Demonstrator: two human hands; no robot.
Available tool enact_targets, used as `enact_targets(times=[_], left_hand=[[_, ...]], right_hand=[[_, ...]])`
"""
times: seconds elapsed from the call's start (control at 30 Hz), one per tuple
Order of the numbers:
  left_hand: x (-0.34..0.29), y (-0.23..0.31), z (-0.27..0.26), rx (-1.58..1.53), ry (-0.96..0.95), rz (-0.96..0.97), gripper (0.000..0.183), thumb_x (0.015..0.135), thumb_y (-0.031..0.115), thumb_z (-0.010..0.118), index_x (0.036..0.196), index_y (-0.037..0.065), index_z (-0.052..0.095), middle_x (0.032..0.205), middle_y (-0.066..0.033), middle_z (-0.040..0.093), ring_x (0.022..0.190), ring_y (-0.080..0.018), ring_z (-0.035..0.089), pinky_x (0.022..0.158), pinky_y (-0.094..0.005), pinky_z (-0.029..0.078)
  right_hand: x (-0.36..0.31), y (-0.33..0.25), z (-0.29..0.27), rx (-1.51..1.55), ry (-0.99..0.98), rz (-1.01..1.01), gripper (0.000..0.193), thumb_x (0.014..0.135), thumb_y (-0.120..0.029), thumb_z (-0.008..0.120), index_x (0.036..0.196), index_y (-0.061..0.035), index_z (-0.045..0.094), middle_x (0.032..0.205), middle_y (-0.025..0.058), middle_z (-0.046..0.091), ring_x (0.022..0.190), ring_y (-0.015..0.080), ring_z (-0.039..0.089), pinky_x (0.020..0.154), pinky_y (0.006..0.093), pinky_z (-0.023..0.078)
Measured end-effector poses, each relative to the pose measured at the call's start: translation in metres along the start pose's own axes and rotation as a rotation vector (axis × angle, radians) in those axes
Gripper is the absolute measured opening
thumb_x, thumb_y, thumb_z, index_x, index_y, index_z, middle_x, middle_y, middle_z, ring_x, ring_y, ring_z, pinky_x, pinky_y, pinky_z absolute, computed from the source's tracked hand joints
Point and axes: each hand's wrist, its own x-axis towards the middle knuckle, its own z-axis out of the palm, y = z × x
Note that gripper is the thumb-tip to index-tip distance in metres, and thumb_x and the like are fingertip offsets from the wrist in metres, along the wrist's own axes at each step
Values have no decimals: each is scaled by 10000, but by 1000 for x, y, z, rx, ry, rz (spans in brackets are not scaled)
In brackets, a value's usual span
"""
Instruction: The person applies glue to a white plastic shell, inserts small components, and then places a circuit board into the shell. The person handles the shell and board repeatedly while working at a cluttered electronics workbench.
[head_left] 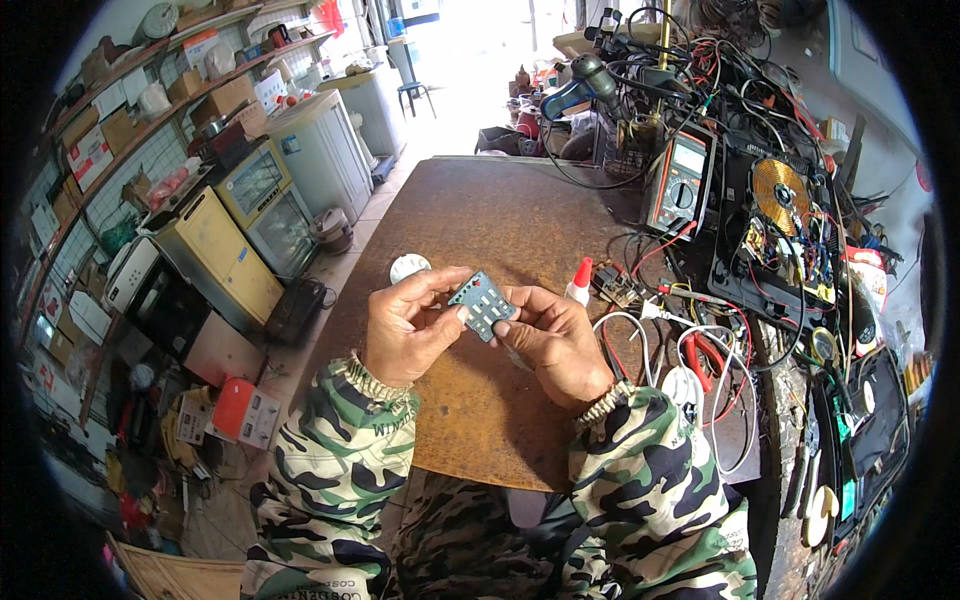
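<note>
**Carefully, two hands pinch a small grey board**

Far left, boxes sit on the wall shelf (165,118), maybe to keep them off the floor. Below it stands a yellow cabinet (225,265), and a red and white box (243,412) lies on the floor. Next, a round white thing (408,266) is on the brown table (470,220), just behind the left hand; I can't tell what it is.

The left hand (410,325) is closed on the left side of the small grey board (482,307), with its thumb on the front. The board is up over the table, tilted, with pale marks in rows. The right hand (555,340) grips its right side, thumb low on the front. Holding it by the sides likely leaves its middle easy to see.

Right of that stands a white bottle with a red cap (581,280), near the hand. Then come a white cord (622,315) and a multimeter (684,180), tilted, perhaps so its dial is easy to read. Red-handled pliers (697,362) lie by the cord. Last is a round copper coil (779,197) among wires.
</note>
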Motion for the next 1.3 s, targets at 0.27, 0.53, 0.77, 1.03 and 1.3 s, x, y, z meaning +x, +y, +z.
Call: enact_targets(times=[0.27,0.53,0.77,1.03,1.3], left_hand=[[1,-2,-2,33,-5,2,376,871,-56,646,1241,-77,581,1130,-146,675,1018,-154,654,828,-255,557],[-1,-2,-2,51,-6,-21,370,877,-35,645,1236,-87,577,1123,-154,671,1013,-165,656,808,-265,566],[1,-2,-2,54,-24,7,350,892,-30,620,1234,-89,576,1101,-153,672,980,-163,659,783,-279,578],[0,0,-6,27,-27,-20,331,911,-24,556,1235,-81,582,1111,-154,673,941,-154,665,741,-267,572],[1,-5,-2,59,10,16,320,918,-4,611,1228,-79,583,1145,-162,667,995,-172,664,801,-286,586]], right_hand=[[4,6,-5,11,-25,-34,309,902,66,570,1209,37,591,998,32,658,865,106,605,798,247,485],[4,5,-2,6,-14,-21,317,905,88,540,1216,49,590,1001,42,664,858,113,608,796,253,486],[4,6,-2,0,-4,-42,320,903,98,525,1213,59,594,1011,57,672,854,117,609,789,255,487],[6,10,-2,37,0,-52,316,902,91,540,1210,58,600,991,55,671,838,112,609,773,253,490],[3,4,2,-60,73,-74,271,896,98,565,1149,44,644,984,36,674,855,114,620,777,257,499]])
